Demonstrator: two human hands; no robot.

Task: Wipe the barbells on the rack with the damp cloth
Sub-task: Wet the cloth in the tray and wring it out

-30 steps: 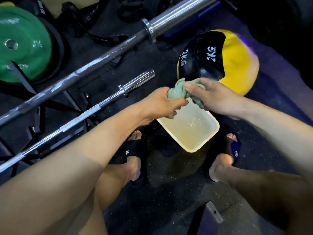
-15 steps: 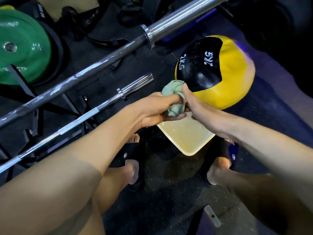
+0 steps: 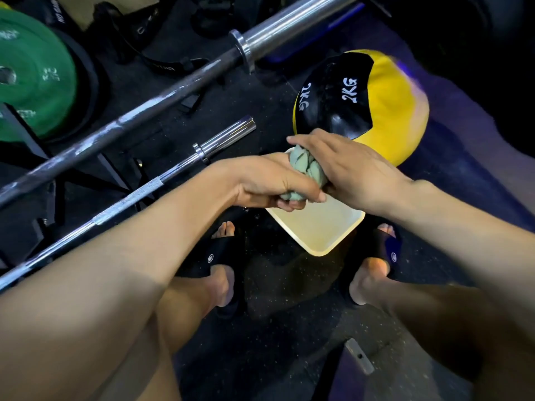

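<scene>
A pale green damp cloth (image 3: pixel 305 166), twisted into a tight rope, is held over a cream tray of water (image 3: pixel 341 230). My left hand (image 3: pixel 269 180) grips its lower end and my right hand (image 3: pixel 341 166) grips its upper part, fingers wrapped over it. Two steel barbells lie on a low black rack to the left: a thick long barbell (image 3: pixel 179 85) farther away and a thinner barbell (image 3: pixel 136 195) nearer, its sleeve end close to my left wrist.
A yellow and black 2KG medicine ball (image 3: pixel 385 102) sits just behind the tray. A green weight plate (image 3: pixel 31 79) leans at the far left among black straps. My feet in black slides (image 3: pixel 220 264) stand on dark rubber flooring either side of the tray.
The cloth has been wrung tighter: my right hand turned over the top of it and my left hand rolled underneath. Both hands stayed above the tray.
</scene>
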